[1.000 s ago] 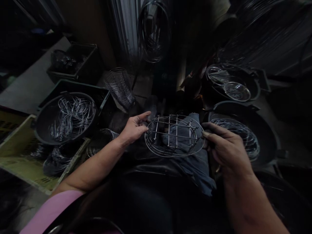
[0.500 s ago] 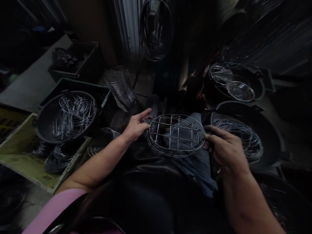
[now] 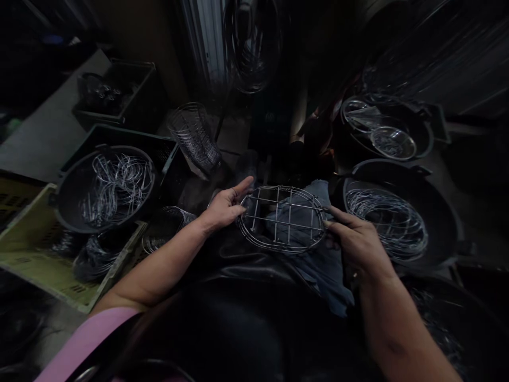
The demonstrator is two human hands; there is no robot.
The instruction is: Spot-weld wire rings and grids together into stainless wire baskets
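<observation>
An oval wire rack point(image 3: 283, 223) with crossing bars is held level between both my hands, in front of my dark apron point(image 3: 246, 318). My left hand point(image 3: 227, 206) grips its left rim, thumb on top and index finger stretched forward. At the opposite end my right hand point(image 3: 356, 233) pinches the rim between thumb and fingers. A blue-grey cloth point(image 3: 324, 276) lies under and behind the rack, partly seen through its bars.
On my left, a black basin point(image 3: 63, 196) of bent wires rests over a yellow crate point(image 3: 24, 254). A stack of wire rings point(image 3: 194, 138) leans ahead. To my right stands another basin point(image 3: 449, 223) holding wire hoops point(image 3: 387, 225). Behind it, a tub point(image 3: 427, 138) holds small metal parts.
The rack has tilted slightly and its right end has shifted left, together with my right hand. My left hand keeps its hold on the rim.
</observation>
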